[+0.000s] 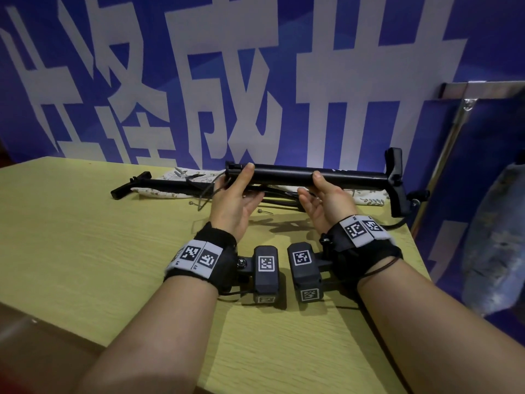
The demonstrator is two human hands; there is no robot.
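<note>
Two wristbands (pixel 199 260): black, code-tagged, one per wrist, above table (pixel 85 251).
Left hand (pixel 235 200): palm up, fingers curled under pump (pixel 284 173) near its left end, thumb over the top.
Right hand (pixel 321 200): palm up, cupped under pump's middle, thumb tip pressed on it.
Pump: black tube, held level above table, crosspiece at right end.
Cloth (pixel 159 192): printed, flat on table behind hands, under second pump (pixel 130 184).
Banner (pixel 227 81): blue, white characters, at back.

No sleeves. Left hand (pixel 234 207) and right hand (pixel 325 204) each wear a black wrist strap (pixel 224 245) with white QR-ish tags, plus a boxy black tagged module (pixel 266 273); thin dark elastic (pixel 382 267) on right.
</note>
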